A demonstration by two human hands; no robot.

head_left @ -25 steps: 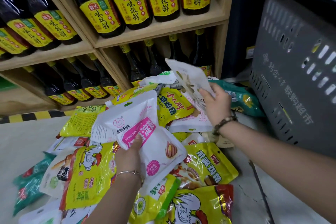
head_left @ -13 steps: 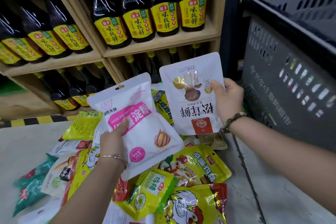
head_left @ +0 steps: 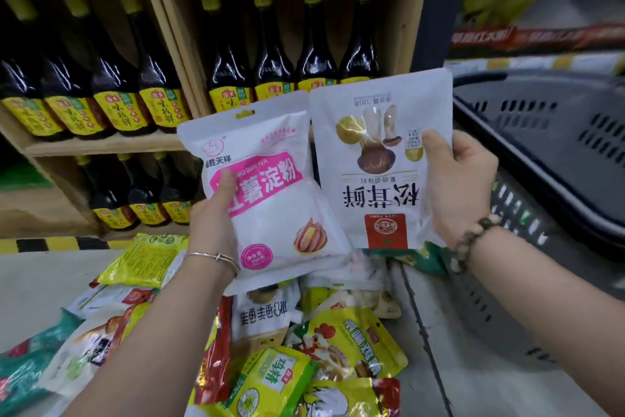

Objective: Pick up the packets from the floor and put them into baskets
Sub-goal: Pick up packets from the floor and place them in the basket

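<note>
My left hand [head_left: 213, 217] grips a white packet with a pink label [head_left: 270, 200], thumb on its front, held up above the floor. Beside it my right hand [head_left: 456, 180] holds a white packet with a mushroom picture [head_left: 378, 159] by its right edge, printed upside down. The two packets nearly touch. A grey plastic basket [head_left: 548, 159] stands at the right, its rim level with my right hand. Below my hands a heap of packets [head_left: 304, 349], yellow, green, red and white, lies on the floor.
Wooden shelves [head_left: 111, 142] with rows of dark sauce bottles [head_left: 270, 58] fill the back and left. A yellow-and-black stripe [head_left: 50, 244] runs along the shelf base. Grey concrete floor [head_left: 473, 366] lies between the heap and the basket.
Both hands have lifted their packets higher and closer together, away from the heap. The view has tilted up, and the basket's rim and inside now show at the right.
</note>
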